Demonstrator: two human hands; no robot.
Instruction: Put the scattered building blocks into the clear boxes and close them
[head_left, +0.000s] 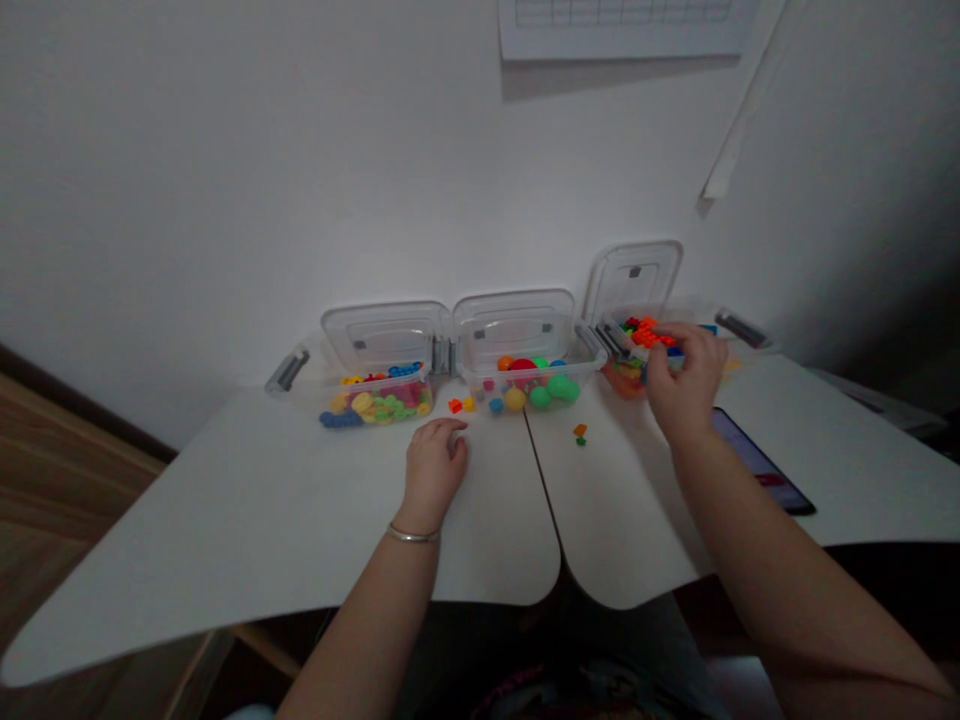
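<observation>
My left hand (435, 460) rests on the white table with its fingers loosely bent and apart, holding nothing. Just beyond its fingertips lie a small orange piece (455, 406) and a small yellow piece (469, 404). At the right, my right hand (686, 375) is over the front of a clear plastic box (621, 375) of small building pieces. Its thumb and fingers are apart, close to the orange pieces (651, 332) in that box, and I see nothing gripped. An orange and green piece (580, 434) lies on the table between my hands.
A middle clear box (592, 358) holds colourful balls, and a left clear box (431, 390) holds mixed coloured pieces. Their lids stand raised by the wall. A phone (765, 470) lies under my right forearm. A seam (541, 470) divides the tabletop.
</observation>
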